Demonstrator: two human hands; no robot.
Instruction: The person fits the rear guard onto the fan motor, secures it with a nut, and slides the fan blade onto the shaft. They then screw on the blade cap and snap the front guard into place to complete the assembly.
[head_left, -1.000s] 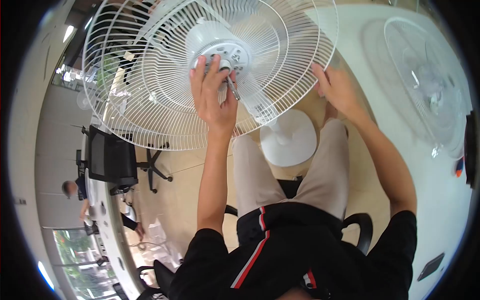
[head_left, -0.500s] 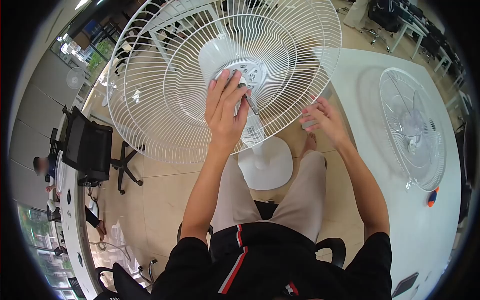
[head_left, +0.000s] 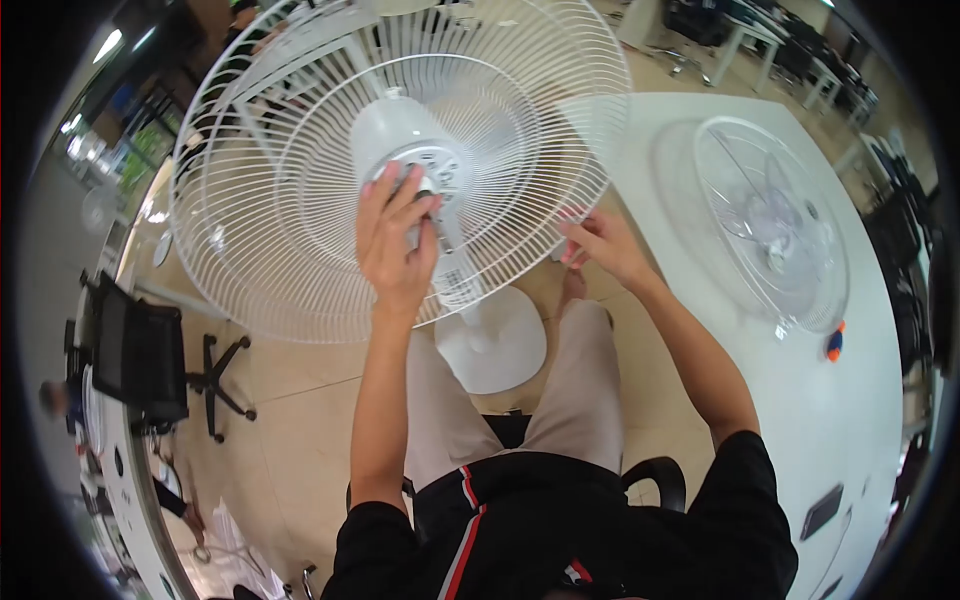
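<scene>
A white pedestal fan stands before me, with its round wire rear grille around the white motor housing. My left hand reaches to the grille's centre, fingers curled round a white plastic nut at the hub; the fingers cover most of it. At the grille's lower right rim, my right hand has its fingers bent in a pinch on the edge wires. The fan's white base rests on the floor between my legs.
On the white table to my right lie the front grille with clear blades, a small orange-and-blue object and a phone. A black office chair stands left. Another person's hand shows at the lower left.
The view has shifted, so the fan and table sit further left. My left hand stays at the hub, its fingers now covering the metal shaft. My right hand has come onto the grille's rim.
</scene>
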